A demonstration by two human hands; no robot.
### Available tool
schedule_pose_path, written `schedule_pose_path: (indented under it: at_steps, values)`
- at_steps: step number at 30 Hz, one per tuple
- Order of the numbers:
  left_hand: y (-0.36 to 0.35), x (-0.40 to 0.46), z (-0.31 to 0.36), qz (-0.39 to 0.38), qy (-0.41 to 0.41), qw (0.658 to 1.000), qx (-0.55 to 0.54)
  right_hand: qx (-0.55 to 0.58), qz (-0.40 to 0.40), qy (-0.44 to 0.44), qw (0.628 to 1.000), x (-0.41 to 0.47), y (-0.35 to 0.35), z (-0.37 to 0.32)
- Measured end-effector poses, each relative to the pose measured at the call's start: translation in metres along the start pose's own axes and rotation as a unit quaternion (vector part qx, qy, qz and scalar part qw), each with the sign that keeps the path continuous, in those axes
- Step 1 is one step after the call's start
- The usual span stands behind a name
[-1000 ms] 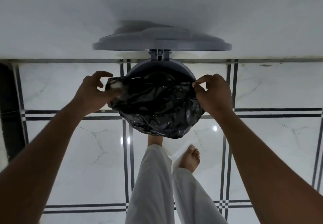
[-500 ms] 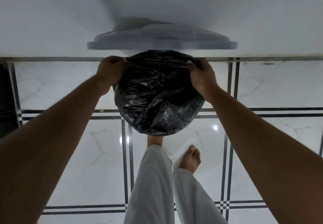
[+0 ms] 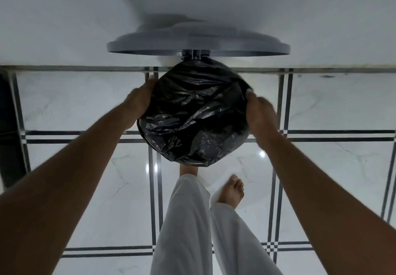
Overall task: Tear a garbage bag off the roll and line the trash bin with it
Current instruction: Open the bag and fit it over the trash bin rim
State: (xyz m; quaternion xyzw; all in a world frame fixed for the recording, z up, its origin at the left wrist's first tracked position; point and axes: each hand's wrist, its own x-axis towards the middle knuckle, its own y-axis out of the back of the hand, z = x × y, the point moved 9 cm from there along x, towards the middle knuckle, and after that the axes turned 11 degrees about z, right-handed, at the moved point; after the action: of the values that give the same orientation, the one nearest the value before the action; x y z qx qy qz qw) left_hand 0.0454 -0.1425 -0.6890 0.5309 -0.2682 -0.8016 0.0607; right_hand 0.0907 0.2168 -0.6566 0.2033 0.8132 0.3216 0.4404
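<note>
The black garbage bag [image 3: 192,116] is stretched over the mouth of the round trash bin and covers its rim and upper sides, so the bin's body is hidden. The bin's grey lid [image 3: 235,45] stands open behind it against the wall. My left hand [image 3: 139,103] lies against the bag's left side with fingers stretched along it, slightly blurred. My right hand [image 3: 260,114] holds the bag's right side, its thumb on top of the plastic and its fingers curled round the side.
The bin stands on a glossy white marble floor [image 3: 85,178] with dark inlay lines, close to a white wall [image 3: 85,17]. My white-trousered legs and a bare foot [image 3: 232,191] are just in front of the bin. A dark opening [image 3: 8,124] is at the far left.
Both hands carried the bag's edge over the far rim, then slid back and down along the bin's sides. The bag now covers the whole opening.
</note>
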Motion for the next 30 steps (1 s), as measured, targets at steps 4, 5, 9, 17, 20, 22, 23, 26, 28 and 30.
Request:
schedule_pose_path:
  at_steps: [4, 5, 9, 17, 20, 22, 23, 26, 28, 30]
  values:
    - [-0.004, 0.006, -0.012, -0.001, 0.008, 1.000, 0.001, 0.055, -0.068, -0.100, 0.991, -0.021, -0.026, 0.034]
    - [0.001, 0.008, -0.010, 0.022, -0.014, 0.999, 0.034, 0.091, -0.032, -0.101, 0.990, -0.020, -0.024, 0.038]
    - [0.047, -0.022, 0.016, 0.270, -0.094, 0.955, 0.076, 0.101, 0.197, -0.043, 0.974, -0.030, 0.014, 0.029]
    - [-0.031, -0.061, -0.070, -0.015, 0.198, 0.946, -0.258, 0.269, -0.035, -0.266, 0.925, -0.078, -0.048, 0.054]
    - [-0.039, -0.068, -0.072, -0.042, 0.222, 0.889, -0.398, 0.274, -0.042, -0.289, 0.916, -0.069, -0.047, 0.057]
    - [-0.032, -0.063, -0.077, -0.002, 0.224, 0.897, -0.381, 0.221, -0.003, -0.284, 0.933, -0.060, -0.039, 0.064]
    - [-0.028, -0.059, -0.079, 0.016, 0.223, 0.902, -0.370, 0.195, 0.041, -0.254, 0.946, -0.055, -0.031, 0.066]
    - [0.011, -0.045, -0.091, 0.189, 0.182, 0.951, -0.165, 0.154, 0.145, -0.079, 0.974, -0.050, -0.005, 0.043]
    - [0.038, -0.068, -0.058, 0.354, -0.020, 0.932, -0.076, 0.113, 0.143, 0.040, 0.982, -0.057, -0.003, 0.023]
    - [0.016, -0.111, -0.003, 0.322, -0.293, 0.900, -0.032, 0.052, 0.111, 0.146, 0.982, -0.063, -0.010, 0.003]
